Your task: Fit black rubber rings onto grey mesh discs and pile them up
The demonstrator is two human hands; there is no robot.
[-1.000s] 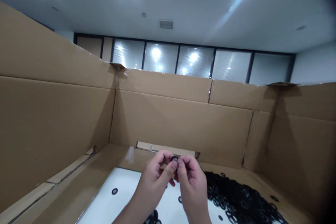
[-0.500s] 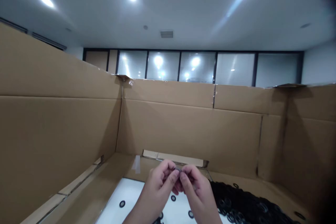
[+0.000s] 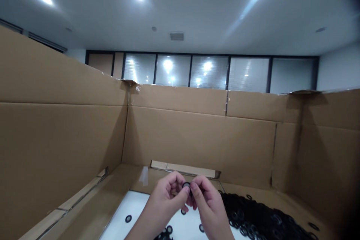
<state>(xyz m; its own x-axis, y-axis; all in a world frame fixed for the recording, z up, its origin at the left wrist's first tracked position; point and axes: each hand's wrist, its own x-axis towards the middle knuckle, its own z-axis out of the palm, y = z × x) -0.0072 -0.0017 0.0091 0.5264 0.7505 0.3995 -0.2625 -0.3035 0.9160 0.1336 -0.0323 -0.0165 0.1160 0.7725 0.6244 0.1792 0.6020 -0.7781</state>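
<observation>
Between my two hands is a small black ring [image 3: 186, 185] with a greyish centre, raised above a white board. My left hand [image 3: 171, 191] pinches it by thumb and fingertips from the left. From the right, my right hand [image 3: 206, 195] has its thumb and forefinger closed at the ring's edge. Below, a few similar black rings lie apart on the white board [image 3: 118, 223], one ring [image 3: 128, 218] to the left and another ring [image 3: 201, 228] by my right wrist. Some dark rings [image 3: 165, 232] cluster beneath my left forearm.
A large heap of black rings [image 3: 253, 213] spreads on the right. Loose rings lie at its edges, such as one ring [image 3: 313, 226] at far right. Tall cardboard walls [image 3: 180, 135] surround the area, and a cardboard strip [image 3: 191, 169] stands behind my hands.
The ring between my fingers has tilted so that its round face now shows more. My hands have shifted slightly left in view, along with the whole scene.
</observation>
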